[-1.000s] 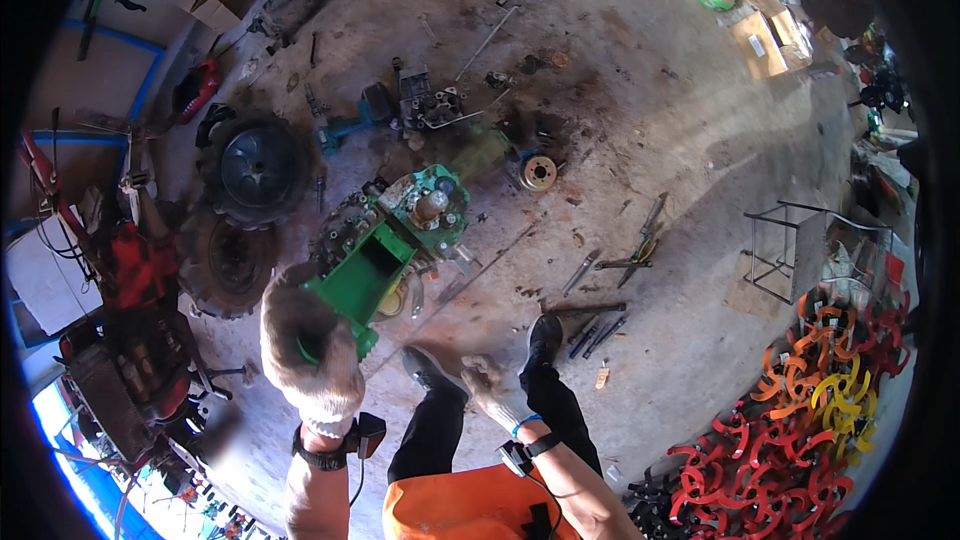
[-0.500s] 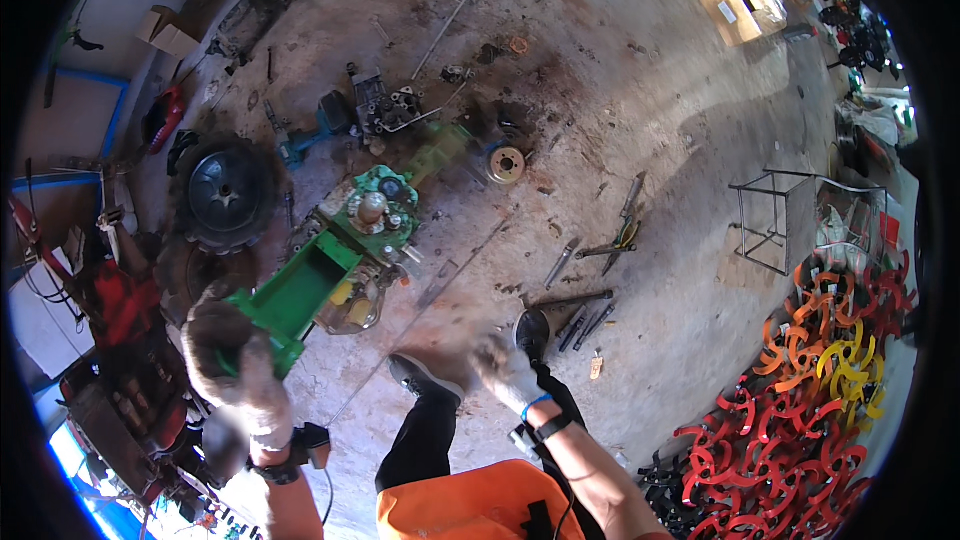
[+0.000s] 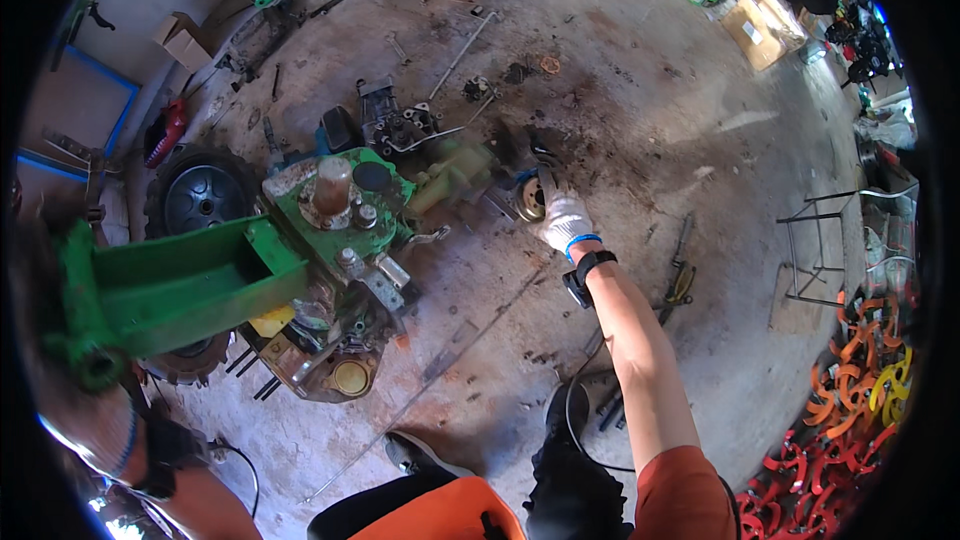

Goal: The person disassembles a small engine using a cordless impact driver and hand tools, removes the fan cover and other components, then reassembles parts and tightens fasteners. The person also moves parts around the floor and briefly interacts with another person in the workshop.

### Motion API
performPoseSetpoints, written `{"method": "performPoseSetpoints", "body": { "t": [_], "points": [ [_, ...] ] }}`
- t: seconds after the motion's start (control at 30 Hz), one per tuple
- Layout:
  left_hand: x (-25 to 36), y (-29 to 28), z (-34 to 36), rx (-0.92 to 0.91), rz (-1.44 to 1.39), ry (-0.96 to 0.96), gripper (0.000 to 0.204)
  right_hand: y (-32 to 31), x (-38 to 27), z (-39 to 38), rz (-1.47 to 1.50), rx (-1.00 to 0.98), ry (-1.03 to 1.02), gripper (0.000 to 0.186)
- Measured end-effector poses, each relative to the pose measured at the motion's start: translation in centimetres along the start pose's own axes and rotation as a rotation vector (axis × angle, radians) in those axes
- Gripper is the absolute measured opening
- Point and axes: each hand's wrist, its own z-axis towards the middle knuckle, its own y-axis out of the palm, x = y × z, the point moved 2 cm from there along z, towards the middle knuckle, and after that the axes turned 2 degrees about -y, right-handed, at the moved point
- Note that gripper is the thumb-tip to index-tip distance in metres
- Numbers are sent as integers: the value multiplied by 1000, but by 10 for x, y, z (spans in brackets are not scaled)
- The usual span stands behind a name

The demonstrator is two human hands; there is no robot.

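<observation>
The green metal machine housing with an upright rusty cylinder (image 3: pixel 332 190) stands on the stained grey concrete floor (image 3: pixel 620 70), left of centre. An open-topped green metal channel (image 3: pixel 190 285) extends from it toward the left edge. The gloved left hand (image 3: pixel 92 418) is at the channel's outer end; its fingers are in shadow, and whether they are clamped cannot be told. The right hand in a white knitted glove (image 3: pixel 568 218) is at the round, brass-coloured metal pulley (image 3: pixel 530 200), beyond the housing to the right. Its fingers point away from the body along the pulley's right side; their closure cannot be determined. A black rubber-tyred wheel (image 3: pixel 205 198) lies behind the channel. Curved red, orange and yellow metal blades (image 3: pixel 835 460) are piled at lower right.
</observation>
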Motion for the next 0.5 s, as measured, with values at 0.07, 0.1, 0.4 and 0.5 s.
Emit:
{"method": "performPoseSetpoints", "body": {
  "t": [0.07, 0.1, 0.4, 0.5],
  "points": [
    [-8, -2, 2, 13, 5, 28, 51, 13, -4, 10, -67, 33, -68, 112],
    [-12, -2, 5, 15, 3, 31, 52, 23, -7, 9, -88, 58, -136, 108],
    [-10, -3, 22, -45, -59, 51, 54, 56, -45, -3, 285, 350, -145, 107],
    [5, 4, 14, -29, -72, 11, 52, 59, -42, -7, 173, 348, -141, 106]
  ]
}}
